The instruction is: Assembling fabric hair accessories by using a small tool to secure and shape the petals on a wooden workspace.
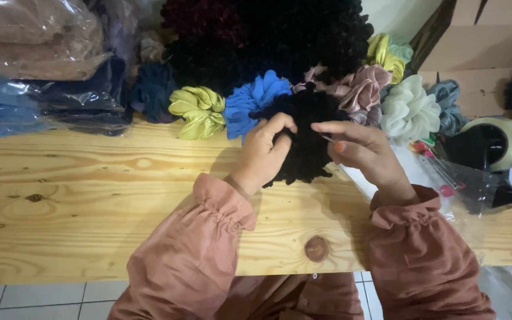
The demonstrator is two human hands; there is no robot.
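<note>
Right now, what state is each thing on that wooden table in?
Black scrunchie: gripped by both hands.
Left hand: closed on the scrunchie's edge.
Right hand: pinching its other side.
Yellow-green scrunchie: lying loose, untouched.
Blue scrunchie: lying loose beside it.
Tape roll: sitting in its dispenser.

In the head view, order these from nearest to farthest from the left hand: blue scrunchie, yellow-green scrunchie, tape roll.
1. blue scrunchie, just above the left hand.
2. yellow-green scrunchie, up and to its left.
3. tape roll, far right edge of the table.
</note>
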